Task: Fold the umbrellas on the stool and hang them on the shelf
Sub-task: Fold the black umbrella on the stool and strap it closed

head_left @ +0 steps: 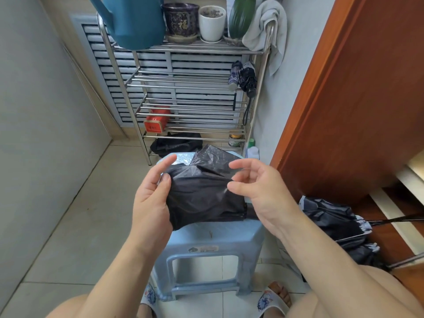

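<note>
A black collapsed umbrella (202, 193) is held above the light blue plastic stool (206, 244). My left hand (151, 198) grips its left side, thumb on the canopy fabric. My right hand (259, 189) is at its right end, thumb and forefinger pinching a fold of fabric while the other fingers stay straight. Two folded umbrellas (244, 76) hang on the right side of the metal shelf (183, 81). Another black umbrella (339, 223), half open, lies on the floor to the right.
The shelf top carries a teal watering can (135, 21), flower pots (181, 19) and a grey towel (268, 26). A red tin (156, 121) and a black bag (176, 144) sit low on the shelf. A brown wooden door (358, 88) stands at the right.
</note>
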A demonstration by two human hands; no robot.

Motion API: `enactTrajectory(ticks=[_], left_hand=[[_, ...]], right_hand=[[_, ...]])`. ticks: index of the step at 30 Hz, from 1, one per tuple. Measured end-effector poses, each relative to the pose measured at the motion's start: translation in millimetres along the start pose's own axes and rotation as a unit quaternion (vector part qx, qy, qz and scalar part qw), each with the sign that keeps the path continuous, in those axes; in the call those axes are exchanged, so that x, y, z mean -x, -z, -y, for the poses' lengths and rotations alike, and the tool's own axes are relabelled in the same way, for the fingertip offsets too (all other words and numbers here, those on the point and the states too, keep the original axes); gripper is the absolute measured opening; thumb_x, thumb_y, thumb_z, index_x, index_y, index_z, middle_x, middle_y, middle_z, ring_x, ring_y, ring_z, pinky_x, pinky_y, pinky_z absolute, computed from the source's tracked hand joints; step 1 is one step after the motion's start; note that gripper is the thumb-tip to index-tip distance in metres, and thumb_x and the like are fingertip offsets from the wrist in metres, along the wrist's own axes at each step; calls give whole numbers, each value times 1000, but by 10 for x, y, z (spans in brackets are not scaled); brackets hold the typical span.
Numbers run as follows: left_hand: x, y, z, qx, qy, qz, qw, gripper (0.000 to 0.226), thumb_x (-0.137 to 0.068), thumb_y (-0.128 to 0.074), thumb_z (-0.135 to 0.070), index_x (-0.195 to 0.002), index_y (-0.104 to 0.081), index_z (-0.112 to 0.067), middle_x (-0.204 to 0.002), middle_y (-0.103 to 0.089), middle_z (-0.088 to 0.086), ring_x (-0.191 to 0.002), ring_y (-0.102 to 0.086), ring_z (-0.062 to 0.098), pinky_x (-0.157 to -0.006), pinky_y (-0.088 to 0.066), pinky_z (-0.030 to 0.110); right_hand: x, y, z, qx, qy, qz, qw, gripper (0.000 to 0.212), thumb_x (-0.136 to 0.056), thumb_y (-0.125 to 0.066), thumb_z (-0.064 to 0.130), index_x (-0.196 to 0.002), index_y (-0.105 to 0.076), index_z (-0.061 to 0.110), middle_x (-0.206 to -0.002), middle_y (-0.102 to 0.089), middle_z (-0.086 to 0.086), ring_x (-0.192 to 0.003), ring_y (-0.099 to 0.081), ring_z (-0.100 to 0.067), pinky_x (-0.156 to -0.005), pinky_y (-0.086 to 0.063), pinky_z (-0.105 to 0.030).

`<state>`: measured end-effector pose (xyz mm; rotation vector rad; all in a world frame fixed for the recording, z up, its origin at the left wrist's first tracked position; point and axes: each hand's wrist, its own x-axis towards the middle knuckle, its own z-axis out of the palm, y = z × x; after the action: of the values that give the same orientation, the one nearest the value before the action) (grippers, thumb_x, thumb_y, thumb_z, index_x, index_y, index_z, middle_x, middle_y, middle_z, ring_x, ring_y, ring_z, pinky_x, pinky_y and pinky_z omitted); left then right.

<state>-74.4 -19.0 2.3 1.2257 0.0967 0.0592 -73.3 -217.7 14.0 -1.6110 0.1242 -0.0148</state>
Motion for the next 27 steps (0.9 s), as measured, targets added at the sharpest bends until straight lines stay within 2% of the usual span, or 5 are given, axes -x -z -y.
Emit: enactTrajectory(ticks=[4, 8, 15, 19, 27], left_hand=[[-10, 43, -14, -34, -10, -13, 999, 39, -110, -41, -11, -123, -74, -28, -129, -70, 6, -110, -70, 23, -101, -54, 49], [4, 94, -36, -12, -17, 23, 1000, 40, -107, -45, -5, -117, -77, -26, -121, -71, 7, -97, -70, 19, -80, -60, 33], [4, 120, -55, 18, -32, 47, 998, 42, -102, -45, -2, -109, -80, -23, -107, -71, 8, -98, -66, 23, -90, -52, 38], [21, 98, -57, 43, -11, 72, 996, 38, -94, -48, -4, -101, -82, -20, -101, -74, 7, -90, -70, 21, -81, -58, 30], [50, 116, -44, 49, 13, 72, 996, 45, -101, -42, -2, -104, -82, -23, -111, -76, 7, -96, -73, 23, -83, -61, 44]], right_hand=[[52, 97, 66, -126, -17, -8, 992, 30, -90, -64, -11, -106, -69, 14, -75, -53, 1, -74, -56, -13, -86, -56, -33], [120, 117, 68, 260, -36, 26, 965, 18, -100, -60, 39, -116, -64, 35, -97, -72, 9, -92, -67, -7, -79, -51, -22], [218, 199, 159, 292, -12, 134, 947, 31, -98, -59, 48, -129, -60, 45, -92, -77, 18, -89, -67, 6, -80, -46, -11], [181, 196, 32, 295, -88, 206, 929, 70, -94, -64, 20, -151, -35, 50, -118, -73, 14, -107, -72, -21, -103, -53, -45], [37, 189, 109, -102, -113, 68, 986, 89, -77, -40, -25, -146, -47, 31, -114, -73, -11, -68, -62, -14, -95, -46, -34]])
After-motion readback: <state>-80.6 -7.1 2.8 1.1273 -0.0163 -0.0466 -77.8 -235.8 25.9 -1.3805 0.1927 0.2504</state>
